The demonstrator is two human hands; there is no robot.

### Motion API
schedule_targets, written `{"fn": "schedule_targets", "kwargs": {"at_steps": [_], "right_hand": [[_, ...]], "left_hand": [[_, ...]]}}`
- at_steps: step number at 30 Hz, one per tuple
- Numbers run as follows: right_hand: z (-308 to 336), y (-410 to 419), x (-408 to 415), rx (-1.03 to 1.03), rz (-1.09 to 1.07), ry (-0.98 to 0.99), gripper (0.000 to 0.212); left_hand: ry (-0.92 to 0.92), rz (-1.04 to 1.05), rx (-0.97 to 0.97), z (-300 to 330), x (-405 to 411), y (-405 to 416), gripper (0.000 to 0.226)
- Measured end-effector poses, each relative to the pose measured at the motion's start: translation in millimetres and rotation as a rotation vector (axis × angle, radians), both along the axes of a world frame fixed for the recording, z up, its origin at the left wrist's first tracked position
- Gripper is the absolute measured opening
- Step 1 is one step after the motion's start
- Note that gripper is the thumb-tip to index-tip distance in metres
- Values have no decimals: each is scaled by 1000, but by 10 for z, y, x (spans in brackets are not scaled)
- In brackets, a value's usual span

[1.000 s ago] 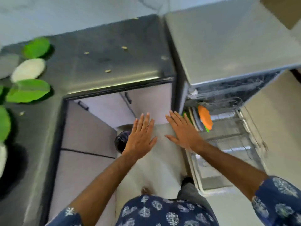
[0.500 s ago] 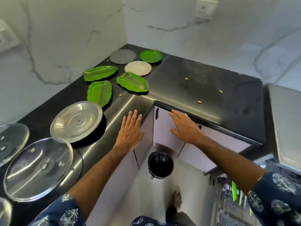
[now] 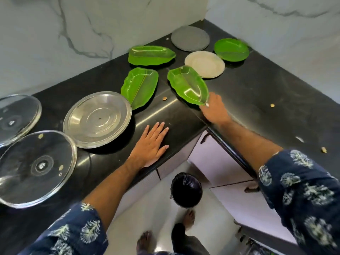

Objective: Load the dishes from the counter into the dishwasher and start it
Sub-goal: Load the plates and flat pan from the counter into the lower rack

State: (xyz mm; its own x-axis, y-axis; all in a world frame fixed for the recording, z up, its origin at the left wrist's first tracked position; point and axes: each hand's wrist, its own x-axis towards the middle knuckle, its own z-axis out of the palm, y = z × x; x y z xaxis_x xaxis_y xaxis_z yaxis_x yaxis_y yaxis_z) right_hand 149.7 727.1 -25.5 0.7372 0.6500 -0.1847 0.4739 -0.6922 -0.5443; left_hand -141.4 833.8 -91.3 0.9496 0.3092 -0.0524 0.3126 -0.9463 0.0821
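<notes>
Basically a risk pass, far left first. Two glass lids (image 3: 35,168) (image 3: 16,116) sit flat near the counter's front edge; the near one lies closest to the edge, so a sleeve sweep could knock it off. Next, steel plate (image 3: 98,117) lies upside up, just beside the left hand (image 3: 150,145). That hand is flat, fingers straight, palm pressing on the black counter (image 3: 257,100), holding nothing; looks like a brace. If it slides it could bump the steel plate. Behind, a green leaf-shaped plate (image 3: 139,87) overlaps the steel plate's rim, so lifting either one may drag the other. Another leaf plate (image 3: 150,55) lies by the wall, apart.

Centre: third leaf-shaped plate (image 3: 187,84) is the one being taken. Right hand (image 3: 215,111) is at its near tip, fingers touching or just pinching the rim; grip is hidden by the back of the hand, cannot tell if it is closed on it. Judgement: one-point hold on a slick, shallow plate, likely to tip or slip; its far end sits next to the cream round plate (image 3: 205,64) and may scrape it.

Right: grey plate (image 3: 190,40), green round plate (image 3: 231,49) in the corner, long reach. Crumbs (image 3: 272,105) scattered. Bin (image 3: 186,190) and bare feet below, bad spot for a drop. Dishwasher rack barely visible bottom right.
</notes>
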Motion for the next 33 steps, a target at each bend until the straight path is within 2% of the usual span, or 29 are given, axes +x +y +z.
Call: {"fn": "schedule_targets", "kwargs": {"at_steps": [2, 3, 7, 10, 13, 15, 17, 21, 24, 26, 28, 29, 30, 31, 33], "right_hand": [[-239, 221, 356, 34, -52, 73, 80], [-276, 306, 452, 50, -66, 107, 82], [-116, 475, 490, 66, -189, 170, 61], [-130, 487, 551, 141, -267, 342, 27], [-87, 447, 547, 240, -324, 480, 8], [-27, 364, 484, 348, -375, 572, 11], [10, 180, 347, 419, -418, 675, 23], [89, -505, -206, 558, -436, 844, 36], [141, -1150, -794, 654, -424, 890, 35], [165, -1565, -1194, 704, -464, 918, 44], [159, -1984, -1577, 746, -544, 931, 55], [137, -2186, -1753, 749, -587, 926, 62], [119, -2354, -1923, 746, -610, 928, 67], [116, -2555, -2100, 751, -639, 913, 71], [137, -2922, -2419, 746, -703, 871, 71]], "left_hand": [[-9, -1, -7, 6, 3, 13, 69], [-15, 0, -21, 12, 10, 24, 69], [-31, 2, -72, 31, 17, 43, 67], [-32, 14, -91, 32, 12, 37, 66], [-33, 21, -101, 37, 16, 30, 66], [-34, 25, -105, 33, 11, 30, 65], [-28, 20, -103, 31, 7, 33, 64], [-56, 0, -96, 22, 2, 43, 64], [-64, -3, -101, -11, 2, 48, 65], [-79, 52, -115, 11, 47, -10, 66], [-168, 14, -125, 105, 122, -205, 63], [-248, -57, -195, 173, 178, -378, 61], [-310, -126, -380, 242, 236, -567, 58], [-308, -188, -677, 342, 310, -834, 52], [-159, -229, -1252, 520, 446, -1429, 35]]}}
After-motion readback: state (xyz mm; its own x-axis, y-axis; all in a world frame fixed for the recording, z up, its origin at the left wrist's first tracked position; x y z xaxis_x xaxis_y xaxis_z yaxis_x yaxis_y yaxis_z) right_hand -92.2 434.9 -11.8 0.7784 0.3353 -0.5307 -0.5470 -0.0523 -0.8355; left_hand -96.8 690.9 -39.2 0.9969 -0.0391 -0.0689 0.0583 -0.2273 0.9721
